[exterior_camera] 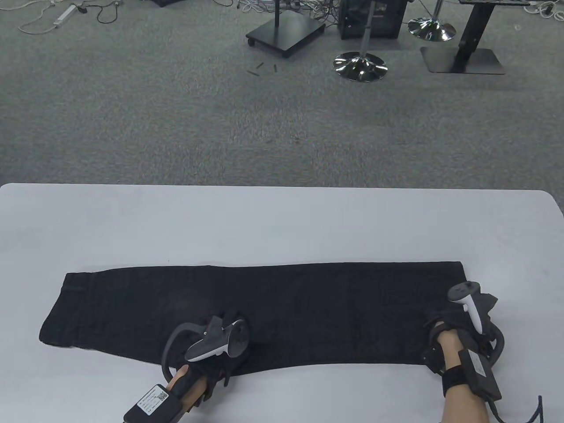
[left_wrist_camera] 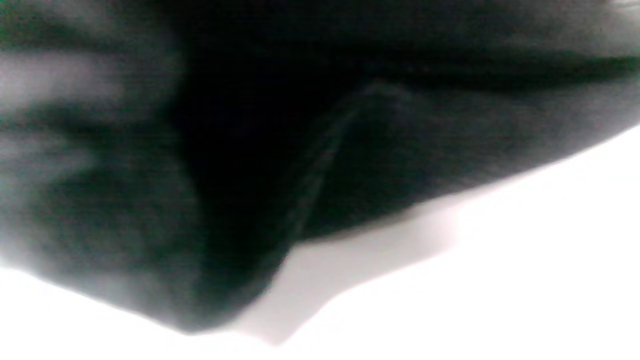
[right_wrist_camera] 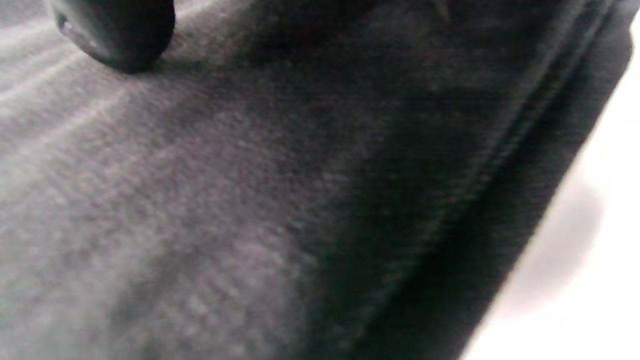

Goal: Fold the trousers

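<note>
Black trousers [exterior_camera: 273, 308] lie flat on the white table [exterior_camera: 282, 220], folded lengthwise, waistband at the left, leg hems at the right. My left hand [exterior_camera: 224, 341] rests on the cloth near the crotch at the near edge; its fingers are hidden under the tracker. My right hand [exterior_camera: 454, 321] rests on the hem end at the right. The left wrist view shows blurred black cloth [left_wrist_camera: 350, 150] over the white table. The right wrist view shows the cloth's hem seam [right_wrist_camera: 475, 175] close up and one gloved fingertip [right_wrist_camera: 120, 35] touching the cloth.
The table's far edge [exterior_camera: 282, 187] runs across the middle of the table view, with grey carpet beyond. Stool bases [exterior_camera: 360, 66] and stands [exterior_camera: 286, 33] stand far off on the floor. The near table edge lies just below the hands.
</note>
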